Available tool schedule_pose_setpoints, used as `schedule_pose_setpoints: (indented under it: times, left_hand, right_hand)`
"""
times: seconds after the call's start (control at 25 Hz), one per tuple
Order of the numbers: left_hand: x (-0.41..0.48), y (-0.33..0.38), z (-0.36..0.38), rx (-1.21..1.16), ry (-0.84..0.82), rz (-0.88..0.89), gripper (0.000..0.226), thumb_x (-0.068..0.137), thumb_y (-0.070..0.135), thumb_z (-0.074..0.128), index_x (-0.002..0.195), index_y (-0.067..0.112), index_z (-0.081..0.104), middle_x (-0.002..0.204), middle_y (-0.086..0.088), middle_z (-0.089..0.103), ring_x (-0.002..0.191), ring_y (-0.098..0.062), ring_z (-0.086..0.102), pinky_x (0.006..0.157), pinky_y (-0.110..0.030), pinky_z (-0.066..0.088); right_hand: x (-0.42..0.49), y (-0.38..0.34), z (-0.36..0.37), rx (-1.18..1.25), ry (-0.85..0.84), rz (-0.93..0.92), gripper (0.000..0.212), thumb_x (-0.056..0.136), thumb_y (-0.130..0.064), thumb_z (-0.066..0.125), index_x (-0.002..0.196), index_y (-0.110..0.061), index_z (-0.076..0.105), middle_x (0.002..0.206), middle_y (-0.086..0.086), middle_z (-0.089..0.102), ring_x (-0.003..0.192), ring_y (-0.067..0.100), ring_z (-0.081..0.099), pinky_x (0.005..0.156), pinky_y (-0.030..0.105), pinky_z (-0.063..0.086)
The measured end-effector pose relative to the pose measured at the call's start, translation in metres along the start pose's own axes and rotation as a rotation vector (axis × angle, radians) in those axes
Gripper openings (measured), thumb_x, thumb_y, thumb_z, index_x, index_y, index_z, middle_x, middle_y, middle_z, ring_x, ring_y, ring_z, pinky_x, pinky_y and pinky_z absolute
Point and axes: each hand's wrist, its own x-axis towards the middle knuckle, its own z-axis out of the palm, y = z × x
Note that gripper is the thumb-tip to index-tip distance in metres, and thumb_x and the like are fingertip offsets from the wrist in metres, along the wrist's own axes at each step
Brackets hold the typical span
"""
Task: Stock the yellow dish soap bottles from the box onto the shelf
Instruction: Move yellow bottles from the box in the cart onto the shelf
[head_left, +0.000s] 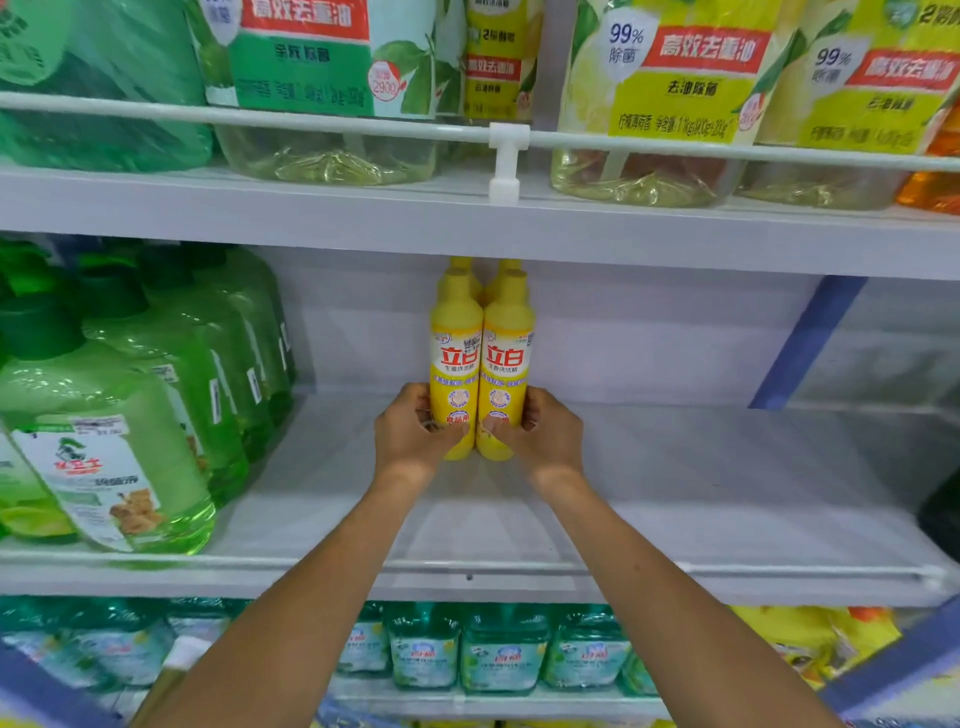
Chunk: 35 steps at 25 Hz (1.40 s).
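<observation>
Okay, labels first. Two yellow dish soap bottles stand up front on the middle shelf (727, 493): left front bottle (456, 353) and right front bottle (506, 353). Both are upright, sides touching, labels facing out. Each reads 立白 in big red characters on a white band; the smaller line under it looks like 生姜洗洁精. There's a red 食品用 mark low on the left one. Two rear bottles (460, 266) stand directly behind, with only their yellow caps and shoulders showing.

On the upper shelf, the green pouch (311, 62) has a red banner reading 高效去重油. The yellow pouch (675, 88) has the same banner plus 99% 除菌 and 去油除菌. A white rail (260, 117) crosses their fronts. Green jugs (130, 441) with dark green caps fill the left of the middle shelf; label text is too blurred to read. Below is a row of teal bottles (501, 649), text unreadable, with yellow bags (815, 639) to their right.

Grip: the left hand (410, 436) wraps the lower part of the left front bottle from its outer side, fingers curled round, thumb pressed on the front. The right hand (540, 436) mirrors that on the right front bottle. Both hands are clamped tight. The bases are at shelf level; I can't tell if they're resting or just off it.
</observation>
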Motion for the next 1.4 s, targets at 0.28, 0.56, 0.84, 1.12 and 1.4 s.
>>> schedule_pose_setpoints:
  times: [0.28,0.56,0.84,1.12,1.4]
  left_hand:
    - [0.012,-0.008,0.008,-0.031,0.028,0.013,0.050,0.067,0.015,0.091,0.110,0.016,0.067,0.095,0.006,0.072,0.084,0.003,0.068,0.070,-0.009,0.052]
    - [0.013,-0.009,0.010,-0.033,0.042,0.030,0.049,0.068,0.015,0.091,0.110,0.016,0.067,0.094,0.008,0.070,0.085,0.005,0.066,0.069,-0.005,0.051]
    - [0.012,-0.007,0.009,-0.024,0.047,0.035,0.050,0.068,0.015,0.091,0.112,0.014,0.067,0.095,0.006,0.070,0.082,0.006,0.065,0.067,-0.003,0.050]
    - [0.016,-0.007,0.007,-0.004,0.009,0.042,0.051,0.067,0.015,0.092,0.110,0.012,0.066,0.096,0.002,0.072,0.080,0.005,0.065,0.068,-0.009,0.053]
    - [0.010,0.008,-0.024,0.336,-0.220,0.033,0.065,0.080,0.040,0.080,0.132,0.013,0.050,0.128,-0.008,0.063,0.118,-0.030,0.060,0.095,-0.040,0.051]
  right_hand:
    - [0.008,0.004,0.000,0.016,0.007,-0.057,0.037,0.072,-0.025,0.089,0.103,-0.029,0.069,0.099,-0.008,0.075,0.090,0.007,0.072,0.083,0.026,0.058]
    - [0.010,0.006,0.004,0.029,0.027,-0.060,0.039,0.072,-0.024,0.089,0.107,-0.024,0.071,0.101,-0.006,0.076,0.090,0.008,0.072,0.084,0.029,0.059]
    - [0.012,0.006,0.005,-0.023,0.030,-0.055,0.043,0.071,-0.027,0.089,0.110,-0.020,0.071,0.105,-0.002,0.077,0.092,0.013,0.073,0.087,0.035,0.060]
    - [0.011,0.000,0.003,-0.069,0.013,-0.031,0.046,0.073,-0.026,0.089,0.114,-0.017,0.070,0.110,0.000,0.076,0.094,0.014,0.072,0.090,0.036,0.059]
    - [-0.004,-0.021,-0.022,-0.464,-0.139,-0.013,0.073,0.088,-0.050,0.071,0.146,-0.012,0.048,0.143,0.007,0.056,0.131,0.025,0.053,0.110,0.038,0.043]
